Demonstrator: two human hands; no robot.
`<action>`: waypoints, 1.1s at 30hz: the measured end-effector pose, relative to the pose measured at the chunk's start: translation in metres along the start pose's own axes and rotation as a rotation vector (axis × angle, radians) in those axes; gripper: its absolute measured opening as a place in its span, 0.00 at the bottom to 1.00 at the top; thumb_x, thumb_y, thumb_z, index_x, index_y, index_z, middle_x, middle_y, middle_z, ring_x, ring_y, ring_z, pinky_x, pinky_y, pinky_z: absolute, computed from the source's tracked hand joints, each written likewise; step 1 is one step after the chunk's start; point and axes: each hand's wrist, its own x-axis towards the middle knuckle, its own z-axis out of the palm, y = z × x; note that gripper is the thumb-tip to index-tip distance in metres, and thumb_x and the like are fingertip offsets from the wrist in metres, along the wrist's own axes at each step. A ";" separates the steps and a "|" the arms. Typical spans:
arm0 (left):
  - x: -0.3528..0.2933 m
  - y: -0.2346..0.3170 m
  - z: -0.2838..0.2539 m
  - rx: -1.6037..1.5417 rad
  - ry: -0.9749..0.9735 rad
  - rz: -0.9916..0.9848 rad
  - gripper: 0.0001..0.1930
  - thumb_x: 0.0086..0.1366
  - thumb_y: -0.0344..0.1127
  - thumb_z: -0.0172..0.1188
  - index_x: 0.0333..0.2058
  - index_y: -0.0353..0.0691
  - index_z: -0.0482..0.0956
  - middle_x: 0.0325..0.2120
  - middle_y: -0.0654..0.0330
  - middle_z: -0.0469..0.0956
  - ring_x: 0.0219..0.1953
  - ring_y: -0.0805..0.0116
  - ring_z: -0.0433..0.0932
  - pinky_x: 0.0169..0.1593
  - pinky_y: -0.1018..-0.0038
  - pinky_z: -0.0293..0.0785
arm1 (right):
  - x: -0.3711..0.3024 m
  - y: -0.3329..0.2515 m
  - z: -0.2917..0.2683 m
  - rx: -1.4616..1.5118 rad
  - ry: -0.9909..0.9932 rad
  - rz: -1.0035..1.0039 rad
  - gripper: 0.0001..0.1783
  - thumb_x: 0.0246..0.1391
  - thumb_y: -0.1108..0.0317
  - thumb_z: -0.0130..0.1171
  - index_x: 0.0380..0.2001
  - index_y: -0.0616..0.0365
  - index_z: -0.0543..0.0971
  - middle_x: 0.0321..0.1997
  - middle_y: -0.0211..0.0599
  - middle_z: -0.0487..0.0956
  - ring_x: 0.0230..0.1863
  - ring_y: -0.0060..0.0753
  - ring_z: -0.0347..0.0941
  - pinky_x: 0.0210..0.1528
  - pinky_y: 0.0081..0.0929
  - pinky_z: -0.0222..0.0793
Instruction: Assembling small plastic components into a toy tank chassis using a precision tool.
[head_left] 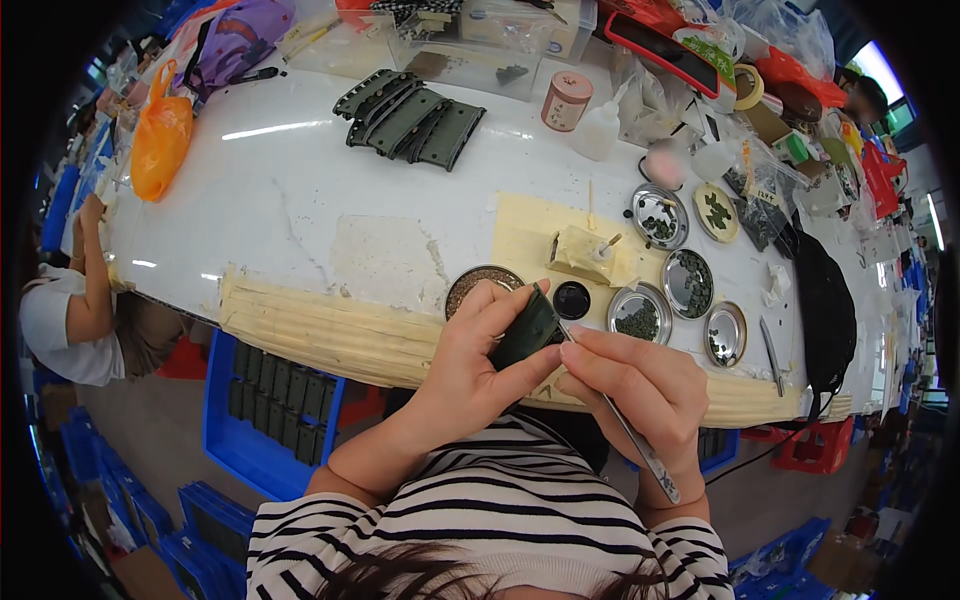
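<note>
Near the table's front edge, my left hand [465,360] grips a dark green plastic casing [524,335] between thumb and fingers, tilted up. My right hand [645,395] is closed round metal tweezers [641,446], their tip at the casing's right edge. Whether the tip pinches a small part is too fine to tell. Just behind my hands are a dish of copper-coloured bits [462,287] and a small black cup [572,300]. A metal dish of small green parts [611,312] lies to the right, with another metal dish [688,284] behind it.
Several green casings [410,120] lie stacked at the back. A tape-wrapped block [585,252] stands on yellow paper. More small dishes [725,333], a metal tool [771,357] and a black cloth item [828,310] sit rightward. Below the table is a blue crate [240,455]. Another person [85,310] sits at left.
</note>
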 end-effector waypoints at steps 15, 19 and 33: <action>0.005 0.003 -0.002 -0.565 -0.147 -0.060 0.27 0.67 0.35 0.57 0.62 0.33 0.62 0.44 0.58 0.70 0.49 0.72 0.70 0.49 0.79 0.69 | 0.005 -0.017 -0.014 0.175 0.222 0.191 0.14 0.39 0.70 0.71 0.32 0.60 0.82 0.32 0.45 0.82 0.31 0.37 0.80 0.33 0.24 0.76; 0.002 -0.011 -0.009 -0.723 -0.362 0.002 0.28 0.71 0.39 0.49 0.63 0.30 0.57 0.51 0.54 0.72 0.55 0.69 0.69 0.57 0.74 0.65 | -0.005 -0.010 -0.018 0.168 0.276 0.185 0.19 0.33 0.72 0.74 0.35 0.58 0.83 0.34 0.42 0.82 0.32 0.33 0.80 0.31 0.21 0.75; 0.004 -0.008 -0.016 -0.689 -0.539 0.086 0.32 0.69 0.46 0.46 0.61 0.21 0.58 0.50 0.43 0.72 0.55 0.55 0.71 0.60 0.64 0.63 | -0.012 -0.001 -0.011 0.204 0.309 0.191 0.15 0.40 0.69 0.72 0.34 0.61 0.82 0.33 0.43 0.82 0.33 0.36 0.80 0.34 0.23 0.75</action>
